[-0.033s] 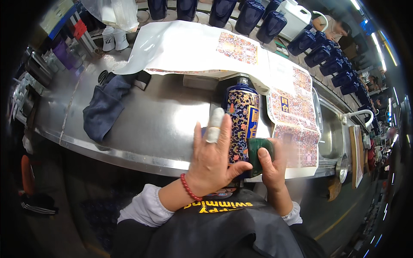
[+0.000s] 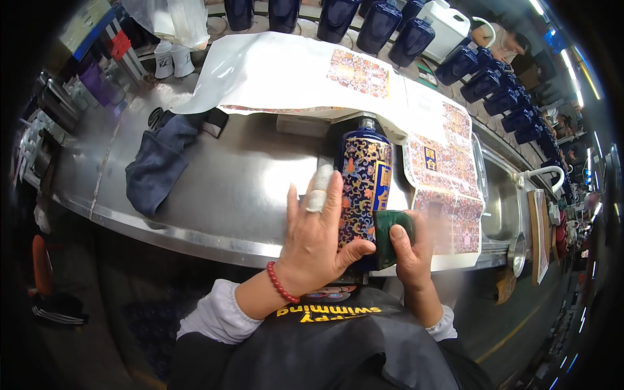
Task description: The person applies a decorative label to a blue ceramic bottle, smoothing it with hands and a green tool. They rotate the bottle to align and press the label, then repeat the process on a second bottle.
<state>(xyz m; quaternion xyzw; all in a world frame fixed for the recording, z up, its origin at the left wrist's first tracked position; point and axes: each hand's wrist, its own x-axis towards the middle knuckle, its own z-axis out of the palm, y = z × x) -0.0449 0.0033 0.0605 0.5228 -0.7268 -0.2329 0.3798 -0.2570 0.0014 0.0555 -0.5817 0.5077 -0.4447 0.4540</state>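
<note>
A dark blue glass bottle point(image 2: 364, 188) lies in front of me, its neck pointing away, wrapped in a flowered, gold-patterned decal. Along its left side my left hand point(image 2: 309, 233) is open, fingers stretched out and thumb over the lower part of the bottle. One finger has a whitish wrapping point(image 2: 318, 188), and a red bead bracelet circles the wrist. My right hand point(image 2: 412, 252) is closed on a flat dark green scraper point(image 2: 388, 235), which rests against the bottle's lower right side. Part of the bottle's base is hidden behind thumb and scraper.
Large decal sheets point(image 2: 273, 75) spread over the back and right of the steel bench point(image 2: 227, 188). A dark blue cloth point(image 2: 156, 166) lies at left. Blue bottles point(image 2: 379, 26) line the far side near a white jug point(image 2: 444, 23). A sink point(image 2: 500, 195) sits at right.
My left hand has slid slightly left and toward me along the bottle. The scraper and my right hand look almost unmoved.
</note>
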